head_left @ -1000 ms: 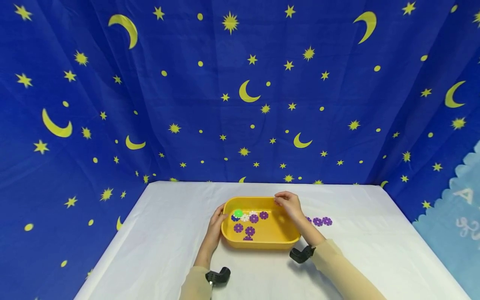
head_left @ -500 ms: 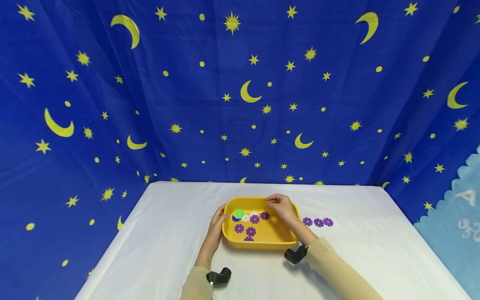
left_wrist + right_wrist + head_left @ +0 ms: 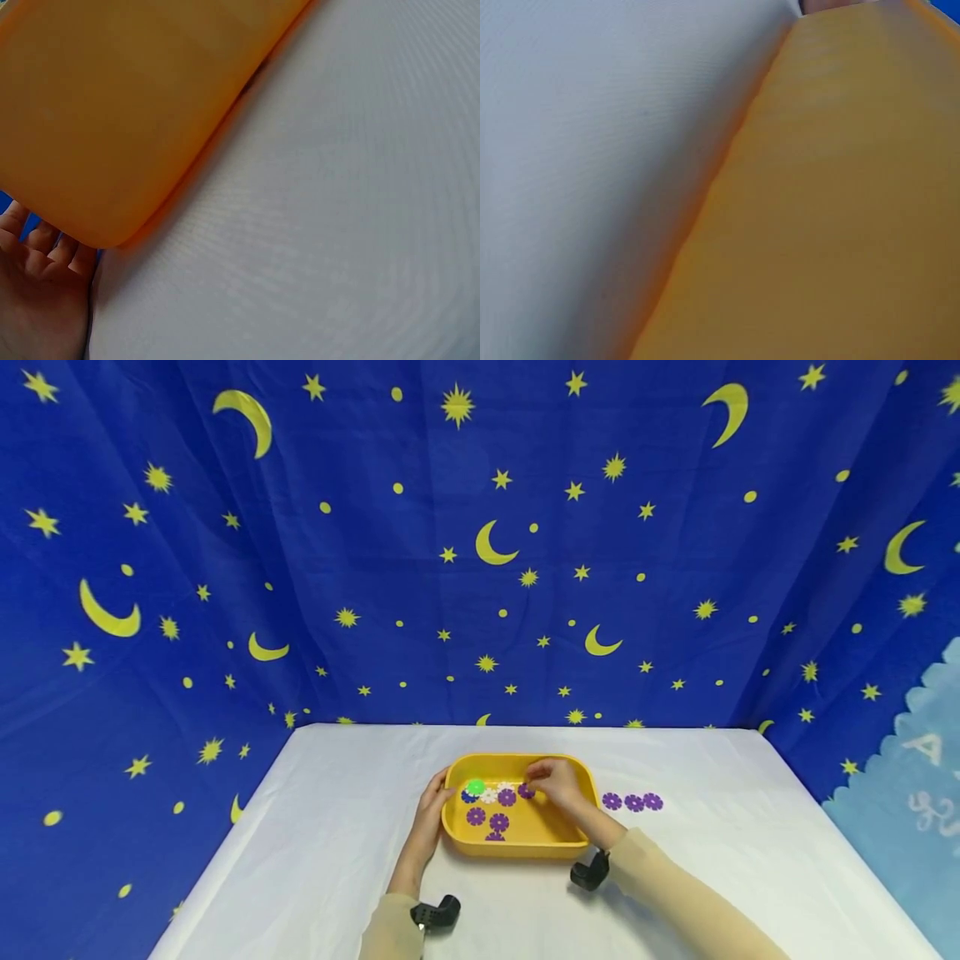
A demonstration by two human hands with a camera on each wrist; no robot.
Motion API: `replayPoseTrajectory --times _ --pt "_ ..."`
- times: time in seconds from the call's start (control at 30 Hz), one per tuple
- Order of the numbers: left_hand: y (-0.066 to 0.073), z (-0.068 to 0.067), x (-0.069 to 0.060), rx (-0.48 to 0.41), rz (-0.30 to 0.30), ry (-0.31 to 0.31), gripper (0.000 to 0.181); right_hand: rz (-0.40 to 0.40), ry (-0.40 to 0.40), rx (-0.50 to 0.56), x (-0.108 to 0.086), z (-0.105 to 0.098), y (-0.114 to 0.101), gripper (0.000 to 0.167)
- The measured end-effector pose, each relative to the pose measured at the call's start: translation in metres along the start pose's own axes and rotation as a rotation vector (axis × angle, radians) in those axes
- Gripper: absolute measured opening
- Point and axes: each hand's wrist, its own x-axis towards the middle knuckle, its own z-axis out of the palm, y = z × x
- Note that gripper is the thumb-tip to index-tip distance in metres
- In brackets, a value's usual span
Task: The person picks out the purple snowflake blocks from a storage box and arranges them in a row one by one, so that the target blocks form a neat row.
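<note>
A yellow plastic tray stands on the table with several purple, white, blue and green snowflake discs inside. My left hand holds its left end, thumb at the rim and fingers along the outside. In the left wrist view the left hand shows at the tray's corner. My right hand reaches down into the tray, fingertips at the back edge of a purple snowflake disc that lies flat. Whether the fingertips touch it is too small to tell. The right wrist view shows mostly the tray's outer wall.
Several purple snowflake discs lie in a row on the white tablecloth, right of the tray. A blue curtain with yellow moons and stars hangs behind the table and at the sides. A light-blue lettered cloth hangs at the right.
My right hand has moved left and down from the tray's back right rim to the purple disc inside. The left hand has stayed on the tray, and the discs have not moved.
</note>
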Motion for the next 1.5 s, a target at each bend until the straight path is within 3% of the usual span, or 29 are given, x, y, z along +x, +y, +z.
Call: replayPoseTrajectory --times 0.23,0.37,0.57,0.9,1.2,1.5 --pt "0.000 0.000 -0.001 -0.004 0.007 -0.009 0.051 -0.024 -0.076 -0.088 0.000 0.004 0.003 0.024" --pt "0.007 0.001 -0.005 -0.009 0.001 -0.013 0.051 -0.057 -0.121 -0.101 0.000 0.006 0.005 0.028" --pt "0.002 0.000 -0.002 -0.005 -0.006 0.001 0.051 -0.114 -0.184 -0.135 -0.001 0.006 0.005 0.028" --pt "0.020 0.003 -0.013 -0.009 -0.001 -0.021 0.049 -0.092 -0.224 -0.148 -0.001 0.008 0.005 0.028" --pt "0.005 0.001 -0.004 -0.017 -0.004 0.005 0.049 -0.090 -0.262 -0.169 -0.002 0.007 0.003 0.025" --pt "0.004 0.002 -0.002 -0.027 -0.003 0.004 0.051 0.023 -0.201 -0.070 0.000 0.007 0.002 0.022"
